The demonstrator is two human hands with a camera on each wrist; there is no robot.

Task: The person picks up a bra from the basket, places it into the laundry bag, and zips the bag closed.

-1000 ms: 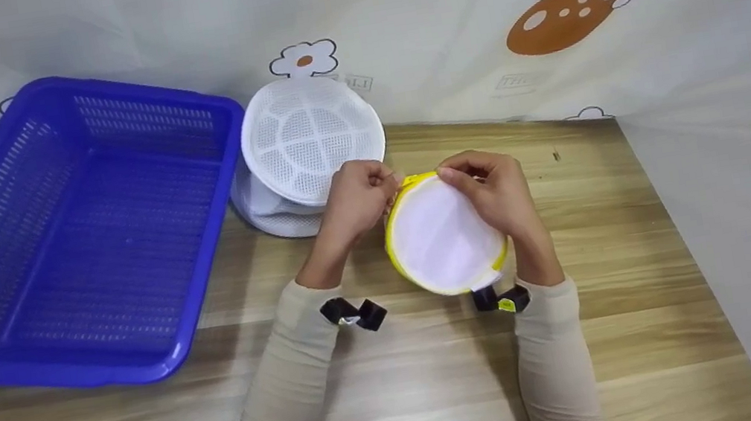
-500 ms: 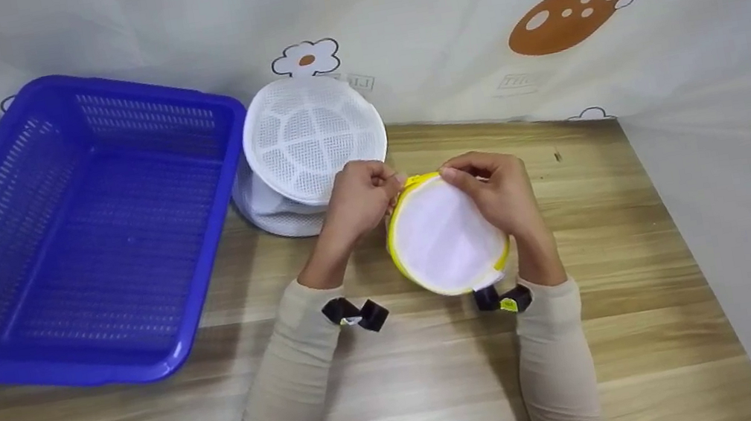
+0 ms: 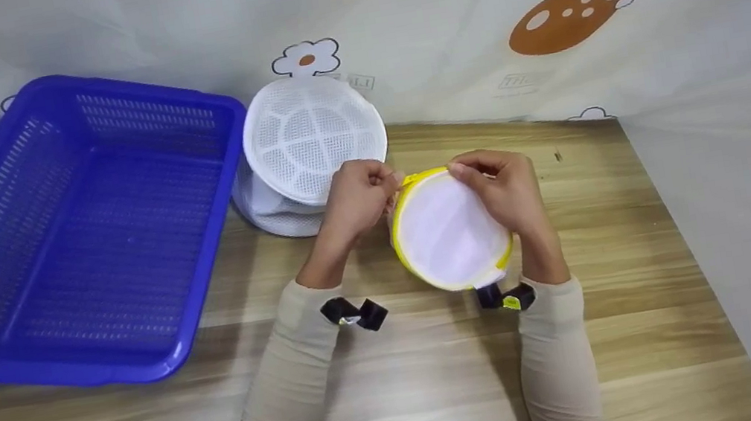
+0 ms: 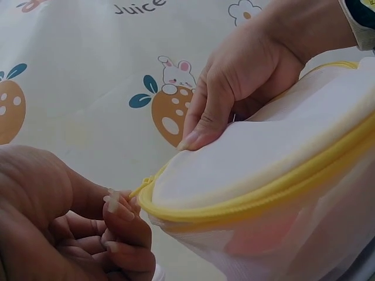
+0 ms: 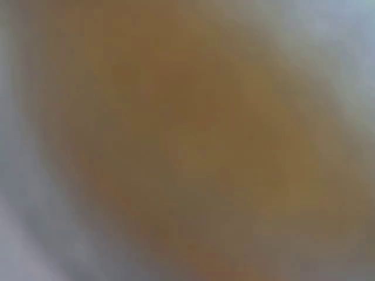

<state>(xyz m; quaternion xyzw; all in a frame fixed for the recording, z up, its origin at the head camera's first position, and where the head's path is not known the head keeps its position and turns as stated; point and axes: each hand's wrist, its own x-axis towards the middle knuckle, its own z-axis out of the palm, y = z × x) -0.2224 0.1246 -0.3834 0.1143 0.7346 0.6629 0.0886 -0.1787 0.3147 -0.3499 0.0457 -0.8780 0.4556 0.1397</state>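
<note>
A round mesh laundry bag [image 3: 453, 232] with a white top and a yellow zip round its rim is held above the table between both hands. At the rim's far left, the left hand [image 3: 360, 198] pinches the zip's end with thumb and fingertips. The right hand [image 3: 504, 188] grips the far right edge, its thumb on the white top. From the left wrist view, the yellow zip [image 4: 275, 190] runs round the bag's edge, and something pinkish shows faintly through the mesh side. The right wrist view is a brown blur, too close to make out.
Left on the table [image 3: 636, 335] stands a large blue plastic basket [image 3: 145, 371] with slotted walls. Between it and the hands, more white mesh laundry bags [image 3: 314, 130] are stacked, the upper one tilted. A printed sheet [image 3: 421, 22] covers the wall behind.
The right hand and the bag's rim have shifted slightly to the right. The left hand has stayed almost in place, still pinching at the zip.
</note>
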